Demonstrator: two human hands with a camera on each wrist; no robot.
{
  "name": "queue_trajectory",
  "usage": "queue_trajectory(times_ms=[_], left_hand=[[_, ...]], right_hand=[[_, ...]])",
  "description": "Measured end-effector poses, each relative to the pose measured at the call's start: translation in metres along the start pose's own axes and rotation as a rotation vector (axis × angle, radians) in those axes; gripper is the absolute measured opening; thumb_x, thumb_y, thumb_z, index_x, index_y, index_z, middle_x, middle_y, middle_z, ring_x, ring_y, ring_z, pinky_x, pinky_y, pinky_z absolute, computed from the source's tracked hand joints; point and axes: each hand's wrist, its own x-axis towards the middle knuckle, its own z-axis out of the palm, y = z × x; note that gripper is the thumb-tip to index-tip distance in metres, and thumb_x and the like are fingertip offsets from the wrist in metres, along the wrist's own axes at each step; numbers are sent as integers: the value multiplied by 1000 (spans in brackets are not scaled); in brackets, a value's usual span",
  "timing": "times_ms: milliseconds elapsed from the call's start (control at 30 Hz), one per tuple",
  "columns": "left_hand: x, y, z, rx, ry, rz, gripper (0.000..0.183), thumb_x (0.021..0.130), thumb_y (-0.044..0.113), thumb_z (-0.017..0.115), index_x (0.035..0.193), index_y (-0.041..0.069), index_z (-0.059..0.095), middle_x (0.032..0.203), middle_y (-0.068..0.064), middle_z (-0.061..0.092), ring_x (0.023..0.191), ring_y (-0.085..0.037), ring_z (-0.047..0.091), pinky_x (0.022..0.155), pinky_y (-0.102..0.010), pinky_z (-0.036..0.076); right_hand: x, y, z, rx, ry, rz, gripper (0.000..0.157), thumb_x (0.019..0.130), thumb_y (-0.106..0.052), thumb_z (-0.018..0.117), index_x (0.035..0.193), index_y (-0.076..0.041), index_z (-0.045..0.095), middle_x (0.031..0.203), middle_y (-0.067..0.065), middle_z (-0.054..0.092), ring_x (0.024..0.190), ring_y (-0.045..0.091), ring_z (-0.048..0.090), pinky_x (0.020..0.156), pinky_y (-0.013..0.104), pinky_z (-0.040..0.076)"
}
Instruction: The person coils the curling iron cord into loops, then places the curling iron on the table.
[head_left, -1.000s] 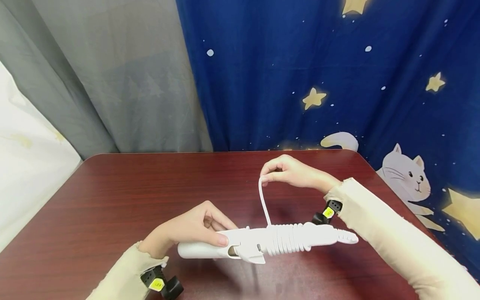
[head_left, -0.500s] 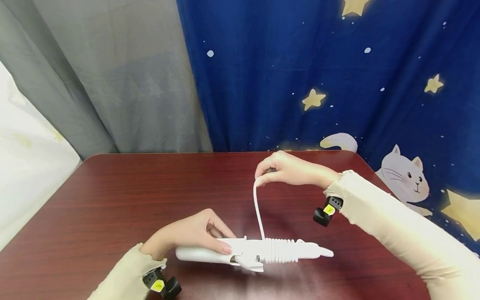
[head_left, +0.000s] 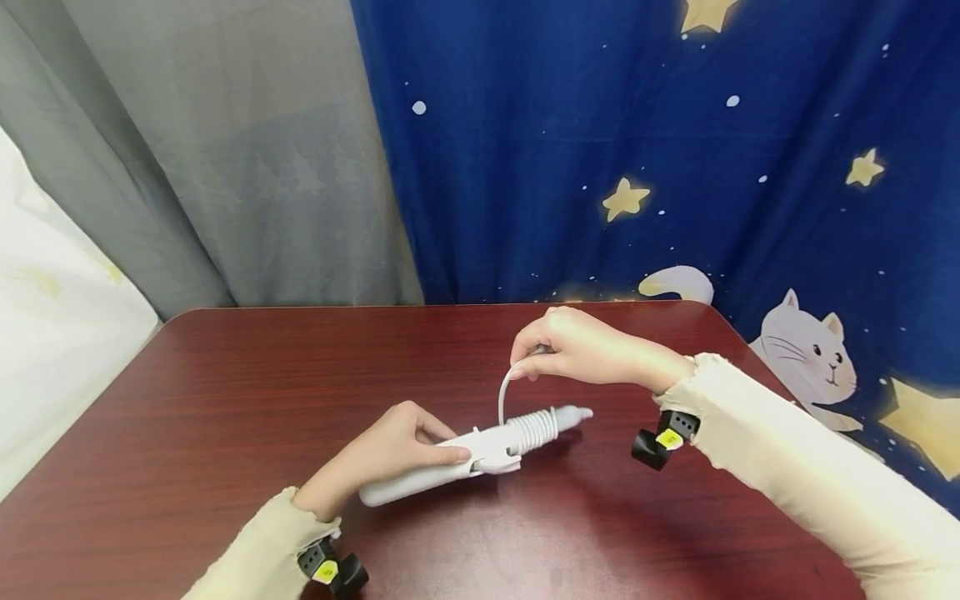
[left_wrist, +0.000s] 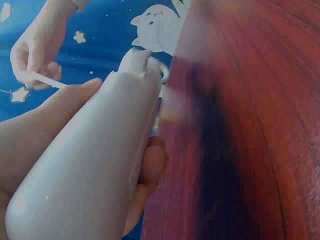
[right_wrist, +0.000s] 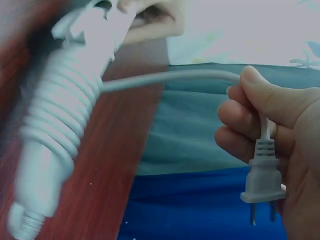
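A long white electric appliance (head_left: 491, 443), in looks like a hair curling iron, is held tilted above the table by my left hand (head_left: 401, 446). Thumb and fingers wrap its smooth thick end (left_wrist: 90, 165). Turns of white cord (head_left: 534, 431) are wound round the slimmer part. From these coils a free length of cord (right_wrist: 170, 77) rises to my right hand (head_left: 573, 346), which pinches it between thumb and fingers. In the right wrist view the two-pin plug (right_wrist: 263, 181) hangs below that pinch, beside the palm.
A dark red wooden table (head_left: 262, 383) lies beneath both hands. Behind its far edge hang a grey curtain (head_left: 285, 167) and a blue curtain (head_left: 510, 150) with stars and a cat. White cloth (head_left: 60, 317) hangs at the left.
The appliance's coiled end has swung away from me and to the left, so it slants upward in the head view. My right hand has shifted slightly left, still pinching the cord.
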Motion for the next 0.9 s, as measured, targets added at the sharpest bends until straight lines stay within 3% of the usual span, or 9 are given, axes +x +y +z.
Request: queue_trajectory(times_ms=[267,467,733,900], left_hand=[[-1,-1,-6,-283,147,-109,30,77,30,73,96,7,73,70,-3,68,60,-15,62,52,-29,49],[0,6,-11,-365,228,-123,31,79,28,72,99,4,72,77,-8,69,63,-17,63,54,-30,50],[-3,11,-13,-449,238,-118,31,81,24,70,102,1,70,80,-10,69,65,-18,63,55,-30,50],[-5,14,-11,-510,218,-73,30,83,19,68,104,-3,68,81,-10,69,67,-18,64,56,-29,50]], right_hand=[[-24,-23,-8,65,159,63,5,84,-20,68,79,-17,68,65,-11,58,58,2,51,52,21,43],[-41,-38,3,107,212,84,5,84,-20,68,80,-19,65,62,-17,52,54,1,49,49,20,40],[-65,-33,19,243,233,96,10,85,-15,66,82,-22,60,65,-14,53,52,4,44,47,20,36],[-73,-24,33,302,185,57,9,88,-14,63,87,-23,62,76,-12,59,65,6,52,57,22,43]])
